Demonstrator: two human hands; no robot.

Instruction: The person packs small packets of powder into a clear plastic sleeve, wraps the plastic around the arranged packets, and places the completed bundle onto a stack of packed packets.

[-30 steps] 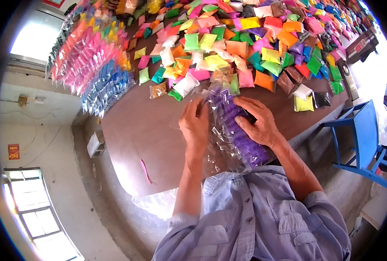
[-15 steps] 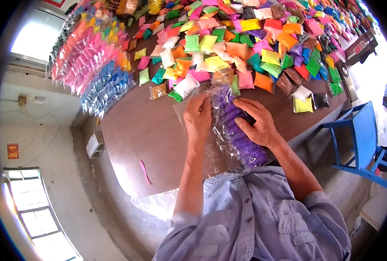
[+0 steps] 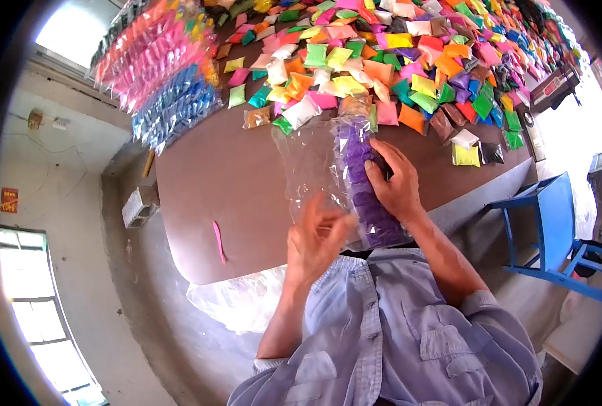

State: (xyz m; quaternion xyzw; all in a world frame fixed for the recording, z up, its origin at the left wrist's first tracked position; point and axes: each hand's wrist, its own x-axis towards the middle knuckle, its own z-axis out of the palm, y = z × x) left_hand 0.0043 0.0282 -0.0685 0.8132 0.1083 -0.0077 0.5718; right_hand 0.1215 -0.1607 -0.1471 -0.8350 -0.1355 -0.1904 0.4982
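A clear plastic bag holding a row of purple packets lies at the table's front edge, close to the shirt. My right hand rests on the right side of the purple row, thumb and fingers spread along it. The bag's loose transparent part lies flat to the left of the packets. Over the lower part of that film is my left hand, blurred by motion, so its fingers and any hold on the film cannot be made out.
Small colourful packets are heaped across the back of the brown table. Filled bags of pink and blue packets stand at the back left. A pink strip lies at the front left. A blue chair stands on the right.
My left hand has moved down from the bag's upper end towards its lower end. The loose film now lies spread out to the left. My right hand stays on the purple packets.
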